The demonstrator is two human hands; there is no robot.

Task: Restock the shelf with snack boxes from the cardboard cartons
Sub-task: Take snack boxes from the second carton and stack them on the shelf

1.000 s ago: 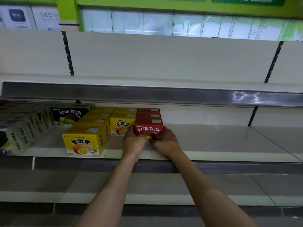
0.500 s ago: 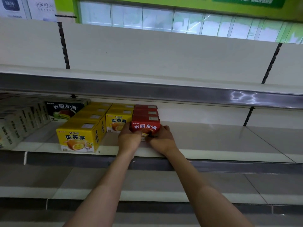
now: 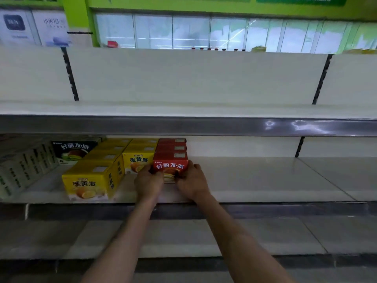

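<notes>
— Two hands on one red box (image 3: 171,167), that's my reading. My left hand (image 3: 148,183) has its grip curled on the box's left lower corner, my right hand (image 3: 193,183) has its grip wrapped on the right lower corner. The box sits on the middle shelf (image 3: 265,180), front of a row of red boxes (image 3: 172,147) running straight back from the grip.

— Which step are we on?

— Seating this box, I'd judge. It looks lined up with the row behind it, so placing seems nearly done. No carton in view, so the next move calls for letting go, drawing both arms back toward me and turning away for more stock.

— Anything tight around the grip?

— Just left of the grip, a yellow box (image 3: 137,163) is beside the red one; whether they touch I cannot tell. Further left and nearer me stands another yellow box (image 3: 89,183), close to the shelf lip. Beyond those, a dark box (image 3: 74,149) and pale cartons (image 3: 24,170) at the far left.

— And open room?

— Right of the grip the shelf runs bare for a long stretch, so the next row can start there. Above the grip the upper shelf's metal edge (image 3: 204,125) hangs low, so I'd pull out flat, not upward. Below the grip, the shelf lip (image 3: 265,210) is under my wrists.
</notes>
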